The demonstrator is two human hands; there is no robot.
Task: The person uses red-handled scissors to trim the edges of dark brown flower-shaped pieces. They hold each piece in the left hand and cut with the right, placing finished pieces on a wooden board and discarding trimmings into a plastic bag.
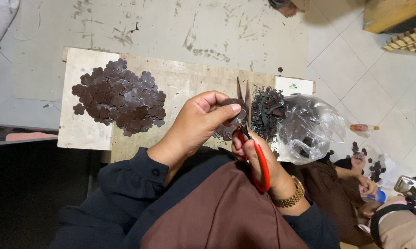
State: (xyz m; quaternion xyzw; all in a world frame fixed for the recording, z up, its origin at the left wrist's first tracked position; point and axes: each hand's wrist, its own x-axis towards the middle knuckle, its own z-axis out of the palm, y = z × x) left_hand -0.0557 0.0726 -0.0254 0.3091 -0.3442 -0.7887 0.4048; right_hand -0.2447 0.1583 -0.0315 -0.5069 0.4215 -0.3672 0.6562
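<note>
Fingers (226, 109) pinch brown cutout (235, 102); plastic bag (309, 127) holds scraps (304, 150).

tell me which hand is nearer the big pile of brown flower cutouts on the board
Left. The left hand is just right of the pile of brown flower cutouts, holding a brown piece. The right hand, holding the red-handled scissors, is farther right and lower.

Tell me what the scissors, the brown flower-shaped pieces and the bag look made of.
Scissors: grey metal blades, glossy red handles, probably plastic. Flower-shaped pieces: matte dark brown, thin and flat, perhaps leather or felt; the look leaves it open. Bag: thin clear plastic, crinkled and shiny, with dark scraps showing through.
</note>
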